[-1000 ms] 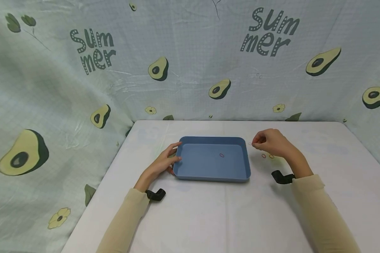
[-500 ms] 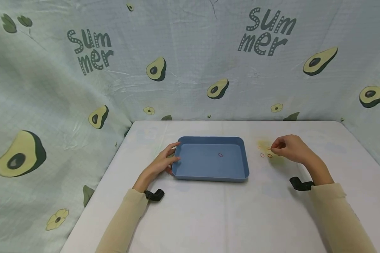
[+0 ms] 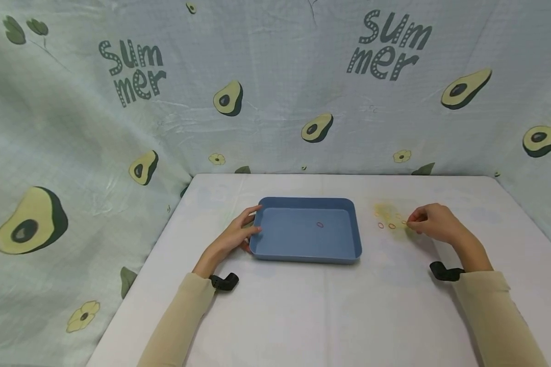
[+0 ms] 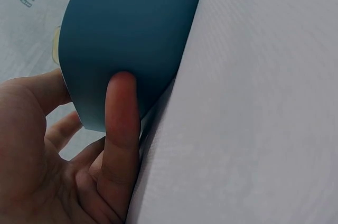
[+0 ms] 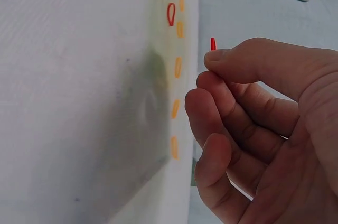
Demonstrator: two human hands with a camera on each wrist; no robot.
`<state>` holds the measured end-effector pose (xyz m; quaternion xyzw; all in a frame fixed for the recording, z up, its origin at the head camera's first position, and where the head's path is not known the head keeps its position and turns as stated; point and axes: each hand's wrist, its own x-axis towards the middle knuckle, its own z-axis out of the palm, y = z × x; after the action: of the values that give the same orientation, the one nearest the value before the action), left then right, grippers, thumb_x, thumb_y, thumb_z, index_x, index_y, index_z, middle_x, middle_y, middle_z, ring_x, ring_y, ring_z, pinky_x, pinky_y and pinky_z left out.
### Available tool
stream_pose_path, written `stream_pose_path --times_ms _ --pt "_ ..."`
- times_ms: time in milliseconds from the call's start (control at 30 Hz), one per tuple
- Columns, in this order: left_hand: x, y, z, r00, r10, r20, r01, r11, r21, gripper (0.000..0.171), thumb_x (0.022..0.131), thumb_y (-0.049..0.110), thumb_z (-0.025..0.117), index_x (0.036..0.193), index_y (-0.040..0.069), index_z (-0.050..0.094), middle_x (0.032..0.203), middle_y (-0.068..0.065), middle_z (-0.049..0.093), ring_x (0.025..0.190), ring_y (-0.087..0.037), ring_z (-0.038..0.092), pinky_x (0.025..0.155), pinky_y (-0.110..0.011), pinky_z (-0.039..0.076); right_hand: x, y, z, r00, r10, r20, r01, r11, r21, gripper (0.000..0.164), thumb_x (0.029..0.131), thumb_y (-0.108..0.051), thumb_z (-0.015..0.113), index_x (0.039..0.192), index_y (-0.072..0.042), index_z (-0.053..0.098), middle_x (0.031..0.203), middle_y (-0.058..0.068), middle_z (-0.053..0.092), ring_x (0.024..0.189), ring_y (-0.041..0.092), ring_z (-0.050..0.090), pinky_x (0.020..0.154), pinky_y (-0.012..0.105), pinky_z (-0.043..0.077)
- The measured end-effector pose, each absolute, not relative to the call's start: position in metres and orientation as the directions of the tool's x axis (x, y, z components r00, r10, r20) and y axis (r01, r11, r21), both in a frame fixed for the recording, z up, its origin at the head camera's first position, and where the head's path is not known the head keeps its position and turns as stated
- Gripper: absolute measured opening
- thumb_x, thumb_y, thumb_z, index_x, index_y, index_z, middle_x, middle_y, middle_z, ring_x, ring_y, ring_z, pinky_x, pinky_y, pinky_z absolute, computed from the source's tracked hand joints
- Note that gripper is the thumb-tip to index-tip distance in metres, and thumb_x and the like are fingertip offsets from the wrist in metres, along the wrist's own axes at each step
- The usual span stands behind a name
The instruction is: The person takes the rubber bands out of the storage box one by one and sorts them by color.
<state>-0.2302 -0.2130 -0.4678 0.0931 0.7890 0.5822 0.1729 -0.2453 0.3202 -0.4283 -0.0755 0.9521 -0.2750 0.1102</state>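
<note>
In the head view, the left hand (image 3: 234,237) is gripping the blue tray (image 3: 275,239) at its nine o'clock edge, thumb over the rim and fingers curling against the outer wall. The tray is sitting near the middle of the white table (image 3: 303,311), with one red rubber band (image 3: 320,225) lying inside it. At about three o'clock from the tray, the right hand (image 3: 431,224) is hovering low over a loose scatter of small bands (image 3: 392,226), its fingers curled and fingertips pinched together.

In the left wrist view, the thumb (image 4: 121,123) is pressing flat on the tray's wall (image 4: 132,28).

In the right wrist view, the thumb and forefinger (image 5: 237,63) are pinching what looks like a red band (image 5: 213,44), only its tip showing. Orange and red bands (image 5: 171,14) are lying on the table toward eleven o'clock of that hand.
</note>
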Motion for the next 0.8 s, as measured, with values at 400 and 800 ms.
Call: stream_pose_path --times_ms 400,800 --pt "-0.228 -0.212 -0.466 -0.924 0.343 -0.17 -0.059 0.311 0.949 0.069 0.103 0.021 0.06 0.163 0.033 0.029 0.172 -0.014 0.022 0.128 -0.039 0.06 0.055 -0.035 0.058 -0.246 0.324 -0.441 -0.961 -0.213 -0.176 -0.086 0.836 -0.542 0.025 0.095 -0.021 0.07 0.099 0.004 0.073 0.085 0.008 0.07 0.074 0.016 0.06 0.061 0.028 0.049" --pt "-0.229 -0.211 -0.466 -0.925 0.335 -0.181 -0.071 0.315 0.946 0.069 0.103 0.021 0.061 0.162 0.035 0.03 0.172 -0.014 0.022 0.122 -0.037 0.064 0.054 -0.035 0.058 -0.249 0.326 -0.447 -0.963 -0.179 -0.2 -0.042 0.838 -0.544 0.029 0.095 -0.024 0.068 0.102 0.004 0.074 0.087 0.009 0.071 0.075 0.017 0.06 0.065 0.03 0.05"
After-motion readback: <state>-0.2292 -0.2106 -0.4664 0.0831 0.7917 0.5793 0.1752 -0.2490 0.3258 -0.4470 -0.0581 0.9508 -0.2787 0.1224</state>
